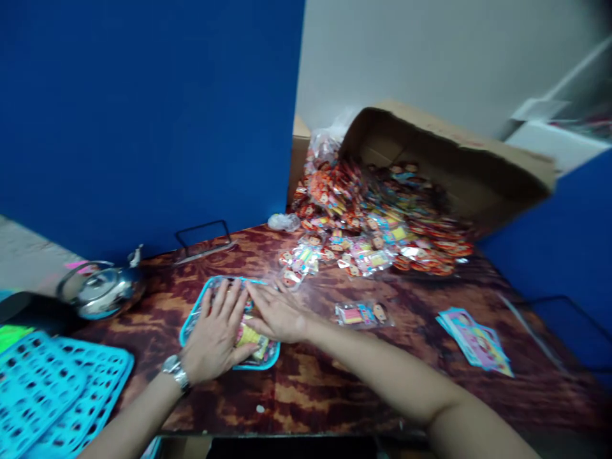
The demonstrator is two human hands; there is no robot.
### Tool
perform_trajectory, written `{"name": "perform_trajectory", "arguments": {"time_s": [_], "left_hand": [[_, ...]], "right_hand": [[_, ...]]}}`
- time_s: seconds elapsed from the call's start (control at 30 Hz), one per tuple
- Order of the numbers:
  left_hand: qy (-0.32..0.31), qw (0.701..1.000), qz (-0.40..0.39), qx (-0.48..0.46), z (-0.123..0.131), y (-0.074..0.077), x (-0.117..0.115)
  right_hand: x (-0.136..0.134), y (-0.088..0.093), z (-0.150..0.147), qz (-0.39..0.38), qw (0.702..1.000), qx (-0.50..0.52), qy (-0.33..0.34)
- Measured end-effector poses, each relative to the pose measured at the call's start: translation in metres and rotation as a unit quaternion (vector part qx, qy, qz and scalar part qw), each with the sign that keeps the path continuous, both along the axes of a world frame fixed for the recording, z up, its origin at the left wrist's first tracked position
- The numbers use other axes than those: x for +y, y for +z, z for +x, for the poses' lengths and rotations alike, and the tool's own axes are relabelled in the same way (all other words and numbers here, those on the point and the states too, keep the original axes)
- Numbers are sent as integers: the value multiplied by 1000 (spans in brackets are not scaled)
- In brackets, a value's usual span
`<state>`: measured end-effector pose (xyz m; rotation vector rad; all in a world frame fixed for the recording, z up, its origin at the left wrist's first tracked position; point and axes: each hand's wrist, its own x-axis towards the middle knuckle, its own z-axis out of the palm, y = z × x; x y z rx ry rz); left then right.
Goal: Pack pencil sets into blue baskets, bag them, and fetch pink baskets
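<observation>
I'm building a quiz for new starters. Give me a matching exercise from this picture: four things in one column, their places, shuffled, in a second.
Things:
1. cardboard box
2. kettle
3. small tray
4. stack of cards

Places:
A. under the left hand and right hand
B. lying flat on the right of the table
C. tipped over at the back, spilling packets
D. at the table's left edge

Pairs: 1-C; 2-D; 3-A; 4-B
</observation>
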<state>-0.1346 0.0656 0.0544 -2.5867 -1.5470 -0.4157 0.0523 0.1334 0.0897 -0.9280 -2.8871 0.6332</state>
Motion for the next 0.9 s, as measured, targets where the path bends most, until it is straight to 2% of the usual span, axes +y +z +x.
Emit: {"name": "perform_trajectory", "arguments": {"time_s": [0.13,0.23,0.37,0.5,0.57,0.67,0.73,0.9], "left_hand": [[-14,1000,-1,3,-4,-10,3],[-26,1000,1,7,-5,-11,3],[-48,999,-17,4,-6,-5,0],[-138,988,-73,-6,-6,8,1],[-183,976,-118,-18,-6,14,5],[-212,962,-168,-38,-6,19,12],[-209,961,-172,-55,-5,20,14],[-181,972,-124,-85,-1,27,8]], "right_hand": [[0,1,0,-2,1000,22,-20],[-2,0,0,3,999,24,-26],[-21,0,3,-3,999,20,-45],[-53,1,16,11,997,-20,-73],[-56,5,25,11,997,-49,-57],[-38,18,36,-11,998,-59,-1],[-17,27,38,-35,998,-45,22],[27,33,35,-77,997,-28,-7]]}}
